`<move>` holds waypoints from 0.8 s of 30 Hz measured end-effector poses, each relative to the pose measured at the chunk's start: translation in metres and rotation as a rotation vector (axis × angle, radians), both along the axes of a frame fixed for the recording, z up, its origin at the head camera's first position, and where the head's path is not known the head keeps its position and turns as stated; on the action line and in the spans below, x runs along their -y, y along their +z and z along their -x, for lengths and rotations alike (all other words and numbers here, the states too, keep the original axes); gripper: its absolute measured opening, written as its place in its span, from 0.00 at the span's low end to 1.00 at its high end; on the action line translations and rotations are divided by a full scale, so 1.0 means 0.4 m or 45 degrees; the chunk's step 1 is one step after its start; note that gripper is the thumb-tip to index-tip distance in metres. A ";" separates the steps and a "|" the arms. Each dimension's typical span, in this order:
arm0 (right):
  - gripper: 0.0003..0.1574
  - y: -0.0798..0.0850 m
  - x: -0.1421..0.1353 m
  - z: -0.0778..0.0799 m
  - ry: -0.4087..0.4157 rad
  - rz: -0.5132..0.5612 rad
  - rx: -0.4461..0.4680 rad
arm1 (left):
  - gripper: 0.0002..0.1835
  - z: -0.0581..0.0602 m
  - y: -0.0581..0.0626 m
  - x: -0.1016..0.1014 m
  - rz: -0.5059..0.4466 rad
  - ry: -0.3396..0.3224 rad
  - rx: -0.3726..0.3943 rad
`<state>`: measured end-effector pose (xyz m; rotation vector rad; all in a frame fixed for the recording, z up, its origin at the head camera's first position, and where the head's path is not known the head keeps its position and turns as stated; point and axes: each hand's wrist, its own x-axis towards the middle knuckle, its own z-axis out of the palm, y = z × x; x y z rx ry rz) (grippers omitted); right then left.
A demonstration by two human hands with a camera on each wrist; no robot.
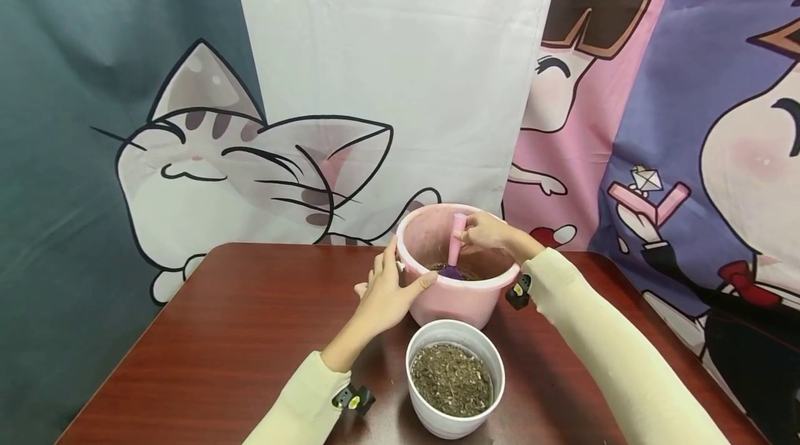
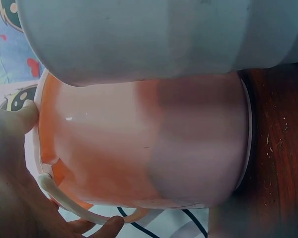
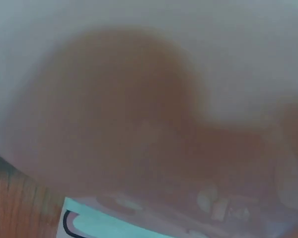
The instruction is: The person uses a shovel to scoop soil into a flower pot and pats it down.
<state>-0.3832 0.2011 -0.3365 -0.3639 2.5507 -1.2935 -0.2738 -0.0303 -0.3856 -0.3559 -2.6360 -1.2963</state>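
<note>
A pink bucket [image 1: 453,303] stands on the table, its inner wall and a little dark soil at the bottom showing. My left hand [image 1: 384,292] grips its near left rim, thumb over the edge and fingers along the outside. In the left wrist view, those fingers are around the bucket's pale carrying handle [image 2: 72,204]. My right hand [image 1: 490,231] reaches over the right rim and holds a small trowel [image 1: 458,237] by its pink grip. The trowel stands nearly upright, its purple blade [image 1: 450,271] down inside the bucket. The right wrist view is mostly a blurred pink surface.
Close in front of the bucket stands a white pot [image 1: 437,423] filled with dry brown soil [image 1: 451,379]. Under everything is a reddish-brown wooden table [image 1: 250,334]. Behind its far edge hangs a cartoon-printed cloth [image 1: 400,84]. Specks of soil lie near the pots.
</note>
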 end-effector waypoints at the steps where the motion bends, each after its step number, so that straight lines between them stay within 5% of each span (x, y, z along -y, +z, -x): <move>1: 0.12 0.000 0.003 -0.001 -0.002 0.030 0.010 | 0.56 0.000 0.001 0.001 -0.001 0.000 -0.002; 8: 0.16 0.002 0.010 -0.006 0.018 0.024 0.003 | 0.55 0.003 0.000 0.004 0.004 0.009 -0.006; 18: 0.14 0.006 0.006 -0.002 0.278 0.096 0.078 | 0.55 0.000 0.007 0.008 0.018 -0.003 -0.008; 24: 0.13 0.001 -0.001 -0.002 0.277 0.119 0.114 | 0.56 -0.002 0.004 0.003 0.014 -0.011 0.005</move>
